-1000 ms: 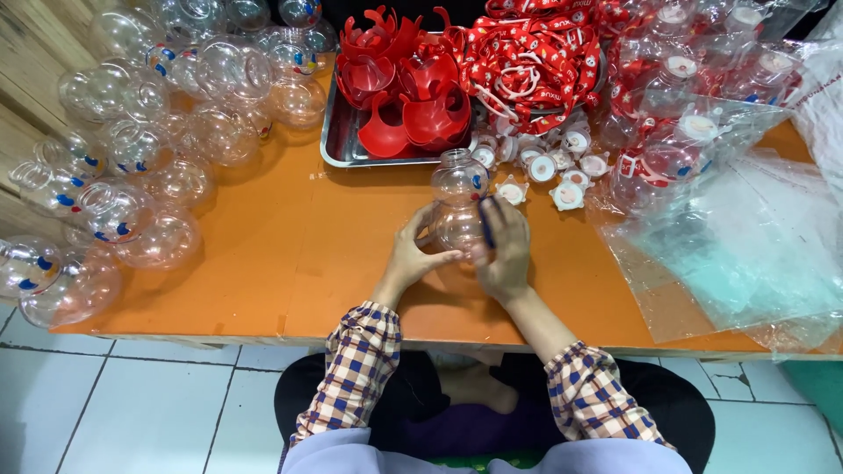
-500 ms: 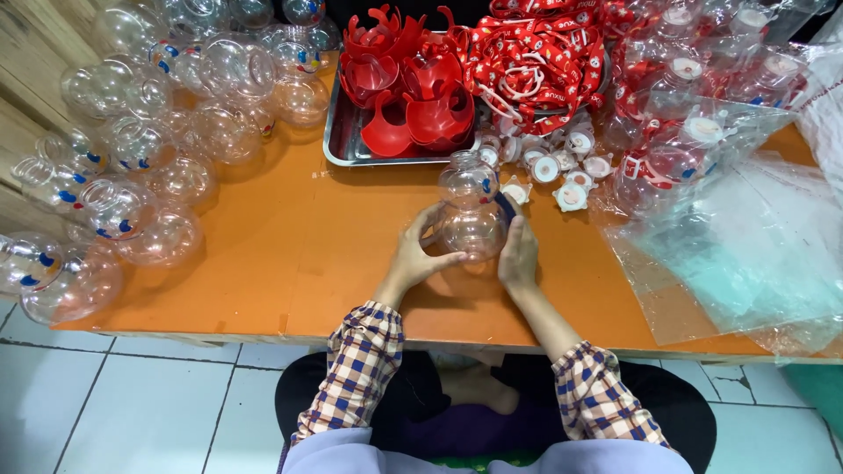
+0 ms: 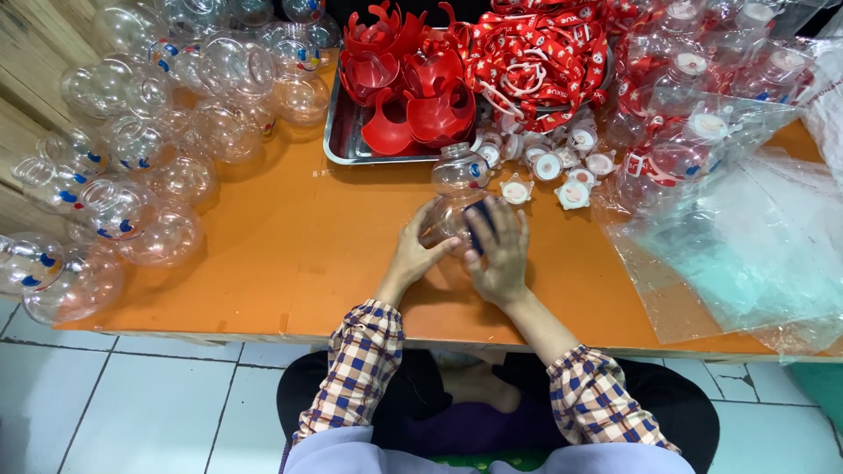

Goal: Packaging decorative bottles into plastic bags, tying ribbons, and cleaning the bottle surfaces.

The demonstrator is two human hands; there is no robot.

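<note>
A clear round plastic jar lies between both hands on the orange table. My left hand cups its left side. My right hand covers its right side with fingers spread over it; a dark blue patch shows under those fingers. A second clear jar with a small face print stands just beyond it, near the metal tray.
Several clear round jars pile up on the left. The tray holds red plastic holders; red printed straps lie behind. White round caps sit centre. Clear plastic bags and bagged jars fill the right side.
My right hand has slid over the top of the jar, covering more of it. The left hand stays on the jar's left side.
</note>
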